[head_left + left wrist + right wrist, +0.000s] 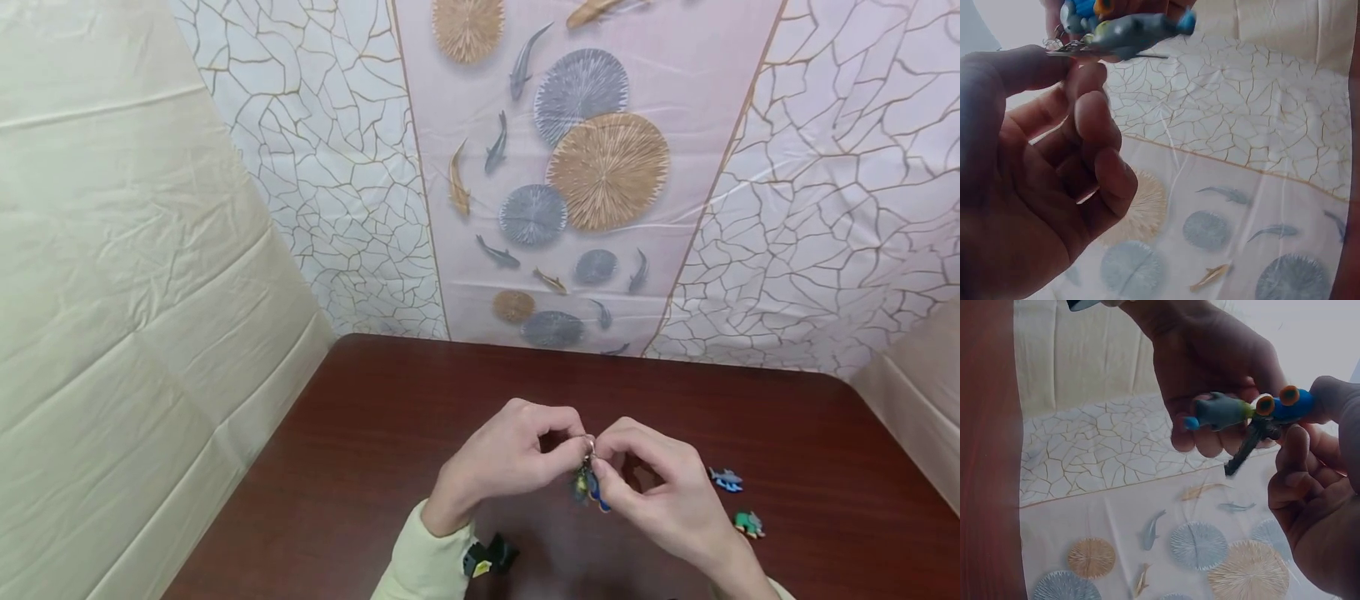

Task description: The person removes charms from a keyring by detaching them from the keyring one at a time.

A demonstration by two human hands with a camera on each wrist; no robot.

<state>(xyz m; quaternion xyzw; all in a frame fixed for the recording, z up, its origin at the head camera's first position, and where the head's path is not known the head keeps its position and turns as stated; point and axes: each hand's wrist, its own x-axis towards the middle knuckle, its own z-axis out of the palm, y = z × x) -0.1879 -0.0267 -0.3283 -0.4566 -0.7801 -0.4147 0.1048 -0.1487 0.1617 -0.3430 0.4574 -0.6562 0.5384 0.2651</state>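
Both hands meet above the dark table, close around a small metal ring [590,447] with little figures hanging from it. My left hand [517,450] pinches the ring between thumb and forefinger; its other fingers curl loosely in the left wrist view. From the other side, my right hand [667,487] pinches at the ring and a blue figure [1294,406] with orange-rimmed round spots. Beside that one hangs a grey figure [1138,34] with a blue tip. A thin dark strip [1241,453] also juts out from the cluster in the right wrist view.
On the brown table [360,433], to the right of my right hand, lie a blue-grey shark-like figure [726,479] and a green-and-grey figure [748,523]. A black object with a yellow mark [487,557] shows by my left sleeve. Patterned cloth [360,167] hangs behind the table.
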